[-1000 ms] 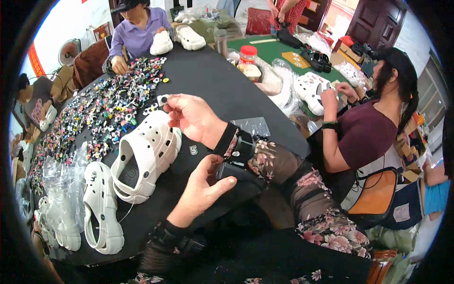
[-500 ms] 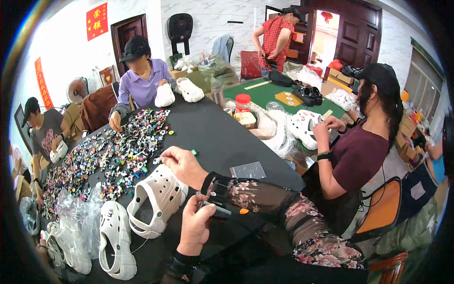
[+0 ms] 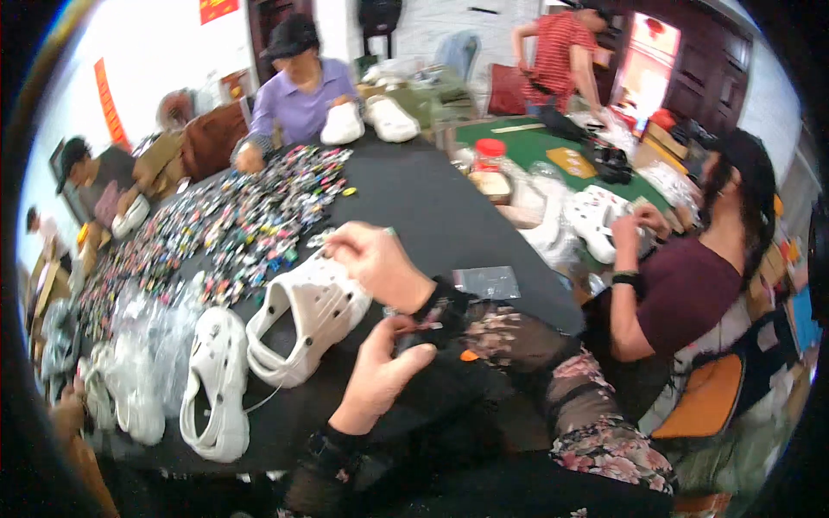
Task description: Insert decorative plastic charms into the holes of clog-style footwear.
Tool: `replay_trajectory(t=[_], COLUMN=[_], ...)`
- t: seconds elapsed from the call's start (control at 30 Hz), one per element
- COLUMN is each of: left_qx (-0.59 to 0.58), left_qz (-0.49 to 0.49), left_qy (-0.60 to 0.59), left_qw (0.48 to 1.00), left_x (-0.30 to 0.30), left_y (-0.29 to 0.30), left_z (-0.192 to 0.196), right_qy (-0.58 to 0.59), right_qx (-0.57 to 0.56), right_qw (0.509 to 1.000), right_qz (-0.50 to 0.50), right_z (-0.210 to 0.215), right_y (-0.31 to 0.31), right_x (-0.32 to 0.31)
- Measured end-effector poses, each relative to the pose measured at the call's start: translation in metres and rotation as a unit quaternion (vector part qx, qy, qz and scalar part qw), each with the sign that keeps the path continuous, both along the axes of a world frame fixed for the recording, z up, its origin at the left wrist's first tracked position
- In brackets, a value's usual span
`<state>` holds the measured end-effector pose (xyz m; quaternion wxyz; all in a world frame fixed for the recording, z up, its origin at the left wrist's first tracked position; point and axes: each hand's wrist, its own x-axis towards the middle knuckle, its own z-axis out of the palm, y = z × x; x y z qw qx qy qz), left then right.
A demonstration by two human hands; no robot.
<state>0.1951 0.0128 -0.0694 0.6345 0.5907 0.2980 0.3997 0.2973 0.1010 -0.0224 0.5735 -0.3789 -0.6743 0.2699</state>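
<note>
My right hand (image 3: 380,263) hovers over the toe of a white clog (image 3: 298,350), its fingers closed in a pinch. Whatever they hold is too small and blurred to name. Just below the right wrist, my left hand (image 3: 380,371) curls thumb and forefinger around something dark that I cannot make out. A second white clog (image 3: 216,388), with small dark charms on its upper, lies left of the first. A thin pale loop shows between the two clogs. Beyond them spreads a large heap of colourful small shoe charms (image 3: 233,211).
Crumpled clear plastic bags (image 3: 142,328) and more white clogs (image 3: 138,406) lie at the left. A small clear bag (image 3: 486,282) rests on the black table (image 3: 414,203). Co-workers sit across and at the right; one at the right handles a white clog (image 3: 596,220). Another person stands behind the green table.
The whole view has shifted, so the table scene sits higher and farther right. A flat grey thing by my left fingers no longer shows clearly. A person at the back now bends forward.
</note>
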Motion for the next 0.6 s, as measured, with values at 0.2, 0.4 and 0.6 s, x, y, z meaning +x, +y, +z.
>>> replay_trajectory(t=[0.2,0.4,0.6], left_qx=[0.059,0.067,-0.011], left_qz=[-0.045,0.255,0.272], left_qy=[0.028,-0.065,-0.098], left_qw=[0.997,0.962,0.957], left_x=[-0.023,-0.077,-0.107], left_y=[-0.004,0.02,0.053], left_z=[0.015,0.022,0.016], right_qy=[0.197,0.286,0.257], right_qx=[-0.111,-0.086,-0.13], right_qw=[0.967,0.942,0.947], right_qz=[0.114,0.153,0.139], right_z=[0.035,0.043,0.017], right_y=[0.0,-0.002,0.004], right_x=[0.016,0.019,0.026])
